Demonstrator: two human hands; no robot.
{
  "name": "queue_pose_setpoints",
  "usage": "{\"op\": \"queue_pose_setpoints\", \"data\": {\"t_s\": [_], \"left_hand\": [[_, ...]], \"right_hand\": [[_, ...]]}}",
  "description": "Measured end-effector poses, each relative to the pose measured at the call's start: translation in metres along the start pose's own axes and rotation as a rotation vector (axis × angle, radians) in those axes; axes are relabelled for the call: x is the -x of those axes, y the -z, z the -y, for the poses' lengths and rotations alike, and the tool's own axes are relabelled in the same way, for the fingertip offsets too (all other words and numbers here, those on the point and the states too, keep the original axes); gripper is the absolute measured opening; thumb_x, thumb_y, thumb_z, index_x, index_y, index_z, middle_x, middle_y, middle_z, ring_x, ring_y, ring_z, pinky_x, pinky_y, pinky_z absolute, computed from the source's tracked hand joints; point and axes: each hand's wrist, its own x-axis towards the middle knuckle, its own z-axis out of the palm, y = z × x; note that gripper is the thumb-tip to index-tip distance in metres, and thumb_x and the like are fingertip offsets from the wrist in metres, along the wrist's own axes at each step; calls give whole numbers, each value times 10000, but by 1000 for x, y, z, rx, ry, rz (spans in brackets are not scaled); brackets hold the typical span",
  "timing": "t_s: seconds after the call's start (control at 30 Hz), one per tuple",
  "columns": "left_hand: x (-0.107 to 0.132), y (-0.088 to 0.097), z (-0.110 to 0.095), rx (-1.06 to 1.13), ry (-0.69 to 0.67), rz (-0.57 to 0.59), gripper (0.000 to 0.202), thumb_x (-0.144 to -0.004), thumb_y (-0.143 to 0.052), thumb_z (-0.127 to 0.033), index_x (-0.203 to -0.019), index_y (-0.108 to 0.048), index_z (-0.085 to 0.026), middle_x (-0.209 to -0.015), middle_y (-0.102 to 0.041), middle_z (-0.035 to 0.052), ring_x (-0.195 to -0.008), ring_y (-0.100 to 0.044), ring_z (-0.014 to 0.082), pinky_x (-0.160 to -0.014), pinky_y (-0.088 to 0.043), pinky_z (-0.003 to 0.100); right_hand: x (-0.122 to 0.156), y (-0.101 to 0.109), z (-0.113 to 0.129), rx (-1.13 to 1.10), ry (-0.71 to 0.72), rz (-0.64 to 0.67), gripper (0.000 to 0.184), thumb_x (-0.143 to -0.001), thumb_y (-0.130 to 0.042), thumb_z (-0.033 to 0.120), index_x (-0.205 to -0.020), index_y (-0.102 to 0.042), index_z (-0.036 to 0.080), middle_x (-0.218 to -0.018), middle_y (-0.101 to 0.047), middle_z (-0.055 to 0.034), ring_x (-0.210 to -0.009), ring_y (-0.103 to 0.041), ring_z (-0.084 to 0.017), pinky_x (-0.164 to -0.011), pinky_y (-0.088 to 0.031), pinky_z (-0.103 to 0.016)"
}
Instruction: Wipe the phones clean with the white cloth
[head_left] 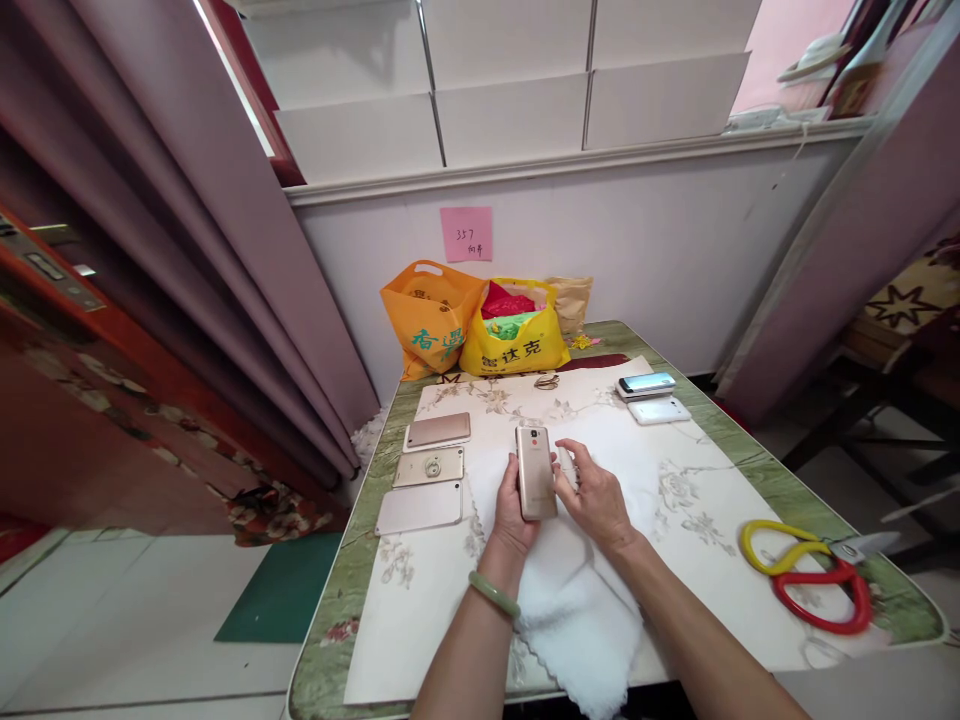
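A gold smartphone (535,478) is held upright in my left hand (513,505), its back with the camera facing me. Beside its right edge is my right hand (596,495), thumb and index finger apart; whether a fingertip touches the phone I cannot tell. Under both hands a white cloth (577,620) lies spread on the table. To the left, a rose-gold phone (439,430), a gold phone with a ring holder (429,467) and a silver phone (418,508) lie in a column.
At the back right are stacked phones (646,384) and a white phone (658,411). Scissors (810,572) with yellow and red handles lie front right. An orange bag (429,310) and a yellow bag (516,350) stand along the far edge of the green table (345,610).
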Motion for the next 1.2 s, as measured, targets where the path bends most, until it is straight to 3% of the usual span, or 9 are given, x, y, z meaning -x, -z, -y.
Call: {"op": "queue_pose_setpoints", "data": {"t_s": [0.17,0.33,0.57,0.7,0.87,1.1,1.2], "left_hand": [[-1,3,0,2,-20,-3,456,-890,-535,-480,-1115,-670,-107,-997,-733,129,-884,-697,227,-856,-540,343],[-3,7,0,-8,-7,-19,521,-884,-520,-520,-1135,-660,-85,-1013,-727,144,-722,-684,202,-779,-555,357],[-1,6,1,5,-40,-39,520,-890,-495,-540,-1105,-676,-103,-964,-731,134,-807,-691,226,-803,-542,359],[-1,6,1,0,-34,-29,545,-897,-476,-544,-1140,-658,-92,-1011,-722,152,-817,-688,231,-783,-546,363],[-2,7,2,4,-49,-34,522,-899,-473,-532,-1120,-668,-101,-971,-726,150,-852,-692,251,-813,-539,381],[-4,6,5,7,-63,-71,480,-911,-471,-482,-1091,-680,-89,-954,-730,139,-849,-693,233,-837,-532,354],[-4,7,4,8,-38,-84,521,-911,-464,-494,-1123,-662,-61,-1016,-718,164,-840,-689,236,-792,-542,352]], "right_hand": [[13,0,1,1,21,62,472,-892,-447,258,-1363,-435,232,-1091,-696,-61,-793,-680,-211,-684,-517,-312],[24,1,2,-58,63,118,431,-891,-476,275,-1320,-462,245,-1185,-674,-54,-834,-691,-218,-697,-538,-329],[25,5,3,-49,94,130,500,-907,-457,268,-1404,-398,272,-1305,-610,-45,-932,-686,-216,-739,-553,-336],[27,5,1,-60,79,103,430,-899,-476,278,-1328,-469,247,-1165,-681,-53,-857,-695,-217,-708,-546,-326],[23,10,5,-81,9,130,460,-935,-446,322,-1391,-428,266,-1027,-705,-49,-772,-680,-218,-695,-532,-341],[25,11,8,-165,41,109,447,-944,-425,310,-1390,-435,284,-1217,-647,-51,-764,-672,-182,-702,-535,-316],[28,8,6,-141,48,66,392,-921,-457,300,-1307,-494,247,-1149,-674,-44,-721,-667,-157,-685,-526,-280]]}}
